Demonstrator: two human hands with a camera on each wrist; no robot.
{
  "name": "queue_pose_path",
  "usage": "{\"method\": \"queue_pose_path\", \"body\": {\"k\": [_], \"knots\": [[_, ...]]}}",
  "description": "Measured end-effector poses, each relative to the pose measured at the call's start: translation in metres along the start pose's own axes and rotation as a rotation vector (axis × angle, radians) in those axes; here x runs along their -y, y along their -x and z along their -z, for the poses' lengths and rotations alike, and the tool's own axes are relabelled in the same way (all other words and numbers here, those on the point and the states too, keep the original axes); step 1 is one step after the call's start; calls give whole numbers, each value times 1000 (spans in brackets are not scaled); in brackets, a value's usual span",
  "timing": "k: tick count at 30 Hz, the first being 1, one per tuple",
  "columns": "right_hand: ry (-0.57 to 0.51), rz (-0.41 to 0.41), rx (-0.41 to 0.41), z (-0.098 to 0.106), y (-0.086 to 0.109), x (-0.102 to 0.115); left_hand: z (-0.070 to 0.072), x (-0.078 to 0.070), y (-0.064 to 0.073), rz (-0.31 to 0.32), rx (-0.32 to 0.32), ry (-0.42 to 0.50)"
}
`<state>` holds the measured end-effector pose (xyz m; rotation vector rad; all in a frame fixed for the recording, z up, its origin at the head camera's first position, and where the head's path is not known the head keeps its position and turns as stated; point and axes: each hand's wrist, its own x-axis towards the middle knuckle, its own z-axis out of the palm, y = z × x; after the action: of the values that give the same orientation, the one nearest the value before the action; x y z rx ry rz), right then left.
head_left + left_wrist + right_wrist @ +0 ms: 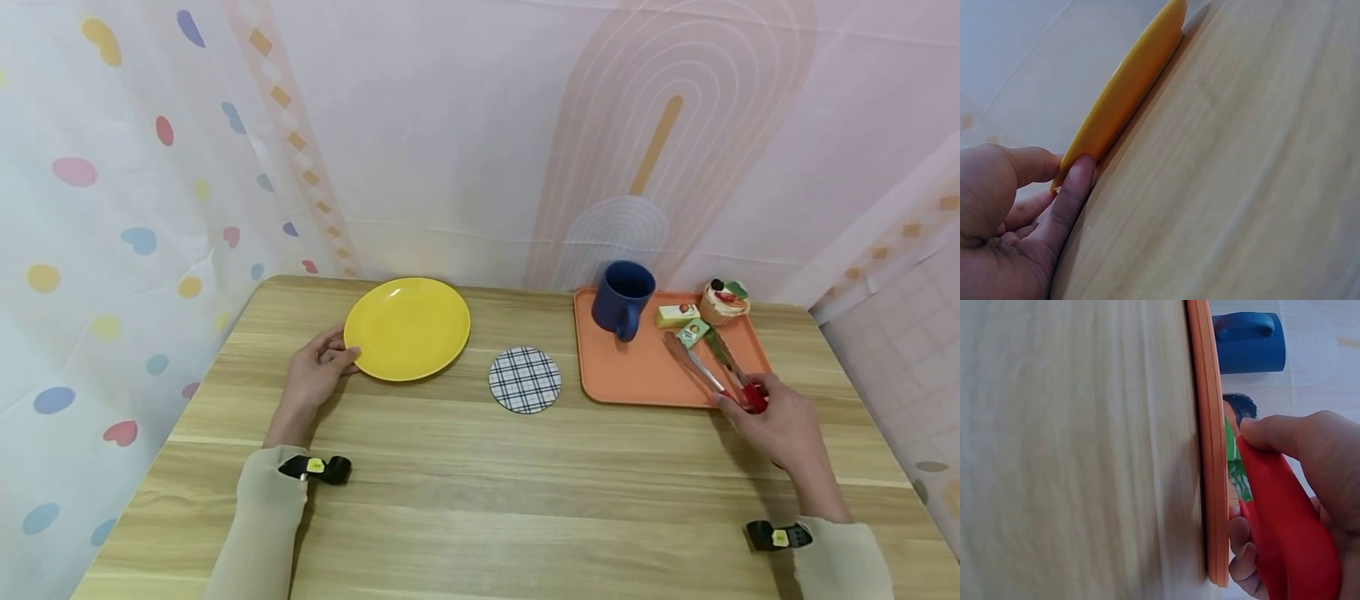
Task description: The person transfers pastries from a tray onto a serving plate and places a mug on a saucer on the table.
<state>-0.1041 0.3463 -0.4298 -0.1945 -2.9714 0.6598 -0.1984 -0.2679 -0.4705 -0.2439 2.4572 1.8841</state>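
Note:
At the left, my left hand (315, 371) pinches the near-left rim of a yellow plate (407, 329). The left wrist view shows the thumb over the edge of the plate (1124, 94) and fingers beneath it. My right hand (780, 421) grips tongs (752, 396) by their red handles (1285, 525), over the near right of an orange tray (622, 375). The tong arms stand apart, their tips around a small green cake piece (692, 332). Beside it on the tray are a yellow cake piece (677, 315) and a fruit-topped cupcake (724, 302).
A dark blue mug (624, 296) stands at the tray's back left, handle toward me. Between plate and tray lies a round checked coaster (525, 380). The wooden table (480, 492) ends at a patterned curtain (450, 142) behind and at the left.

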Motion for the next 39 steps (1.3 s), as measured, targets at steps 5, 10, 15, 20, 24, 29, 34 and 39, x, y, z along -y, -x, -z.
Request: {"method": "queue_pose_path", "body": {"k": [5, 10, 15, 20, 24, 29, 34, 39], "knots": [[6, 18, -22, -2, 1, -2, 0, 1, -1, 2, -1, -2], [3, 28, -45, -3, 2, -3, -1, 1, -1, 5, -2, -5], [-2, 28, -47, -2, 3, -3, -1, 2, -1, 3, -2, -9], [-3, 21, -48, 0, 4, -1, 0, 3, -1, -5, 1, -13], [-8, 14, -42, 2, 5, 1, 0, 3, -1, -5, -2, -15], [-9, 18, -55, 4, 7, 3, 0, 2, -2, -5, -5, -11], [-20, 38, -82, 5, 9, 6, 1, 2, -3, -22, 1, -19], [-30, 54, -101, 6, 10, 10, 1, 2, -4, -19, 2, -19]]}}
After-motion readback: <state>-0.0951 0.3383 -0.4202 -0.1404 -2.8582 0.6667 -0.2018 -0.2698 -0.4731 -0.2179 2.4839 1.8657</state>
